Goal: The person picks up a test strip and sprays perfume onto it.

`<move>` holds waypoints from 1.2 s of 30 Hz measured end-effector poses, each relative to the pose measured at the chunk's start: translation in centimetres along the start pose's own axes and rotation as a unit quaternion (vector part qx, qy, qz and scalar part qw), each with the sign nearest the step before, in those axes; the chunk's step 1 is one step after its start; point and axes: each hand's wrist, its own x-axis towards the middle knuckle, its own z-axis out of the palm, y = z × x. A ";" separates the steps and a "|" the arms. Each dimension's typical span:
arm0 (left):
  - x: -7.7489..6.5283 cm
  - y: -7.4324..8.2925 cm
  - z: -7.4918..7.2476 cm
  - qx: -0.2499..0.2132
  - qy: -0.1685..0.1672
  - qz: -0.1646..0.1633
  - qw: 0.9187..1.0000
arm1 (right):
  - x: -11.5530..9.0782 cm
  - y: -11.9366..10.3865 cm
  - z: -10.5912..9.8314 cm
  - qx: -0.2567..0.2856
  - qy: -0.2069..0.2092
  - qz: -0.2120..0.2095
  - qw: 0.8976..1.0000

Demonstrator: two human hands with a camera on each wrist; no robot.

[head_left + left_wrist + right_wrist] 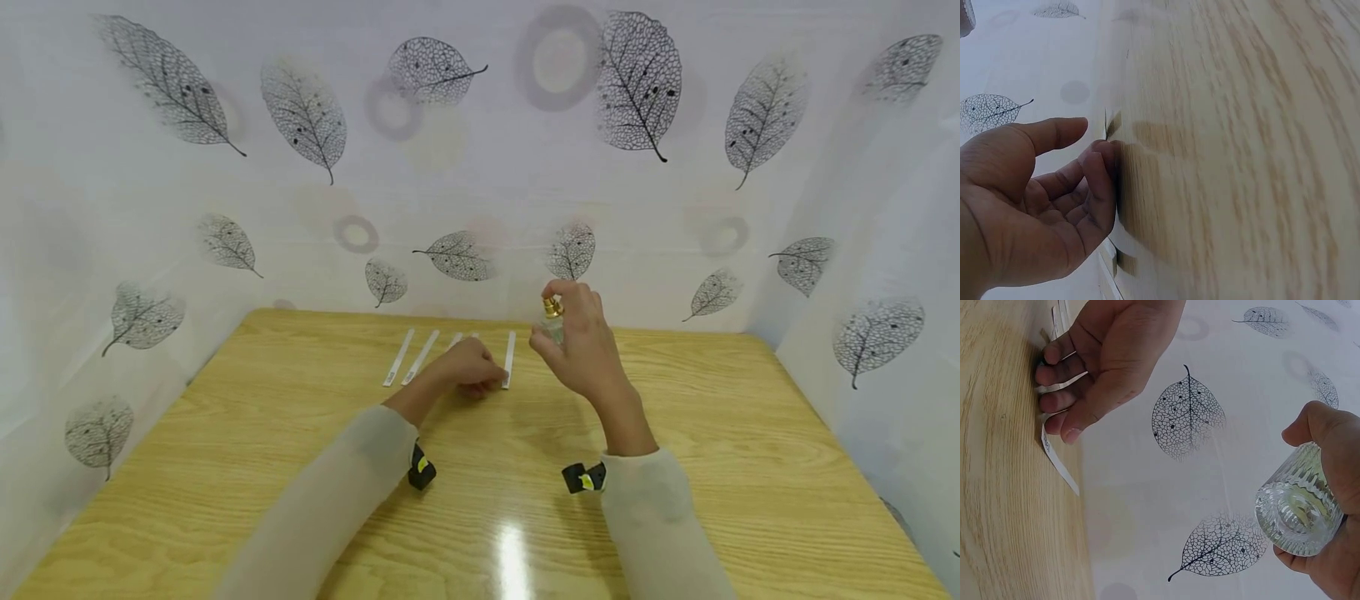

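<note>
My right hand (590, 354) holds a perfume bottle (1300, 503) raised above the far side of the table. It is ribbed clear glass with pale liquid and a gold spray top (552, 307), on which the index finger rests. Beside the near end of the rightmost white paper strip (510, 354), my left hand (467, 367) is low over the table. Its fingers bend down to the strip's end, while in the left wrist view the thumb (1063, 134) stands apart from them. Dark print marks that end of the strip (1060, 462).
Several more paper strips (399, 357) lie to the left in a row, some partly covered by the left hand. The wooden table (480, 467) ends at a pale, leaf-patterned backdrop (480, 183). Each wrist carries a small black camera (422, 469).
</note>
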 end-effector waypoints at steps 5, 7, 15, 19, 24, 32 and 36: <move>0.6 0.6 0.3 0.018 -0.002 -0.018 1.000 | 0.0 -0.1 0.1 -0.002 -0.003 -0.003 1.000; 0.8 0.8 0.4 0.031 -0.001 -0.023 0.999 | 0.0 -0.1 0.1 -0.002 -0.004 -0.004 1.000; 1.2 1.4 1.0 0.066 -0.001 -0.047 0.997 | 0.0 -0.1 0.1 -0.001 -0.007 -0.001 1.000; 1.2 1.7 1.0 0.082 0.001 -0.054 0.995 | 0.0 -0.1 0.1 0.001 -0.009 -0.003 1.000; 1.0 1.9 0.6 0.105 0.004 -0.059 0.993 | 0.0 -0.1 0.1 0.001 -0.010 -0.004 1.000; 0.9 1.4 -0.2 0.093 0.017 -0.060 0.994 | 0.0 0.0 0.0 -0.001 -0.010 0.001 1.000; 0.8 1.2 -0.3 0.074 0.020 -0.062 0.995 | 0.0 -0.1 0.0 0.001 -0.012 0.005 1.000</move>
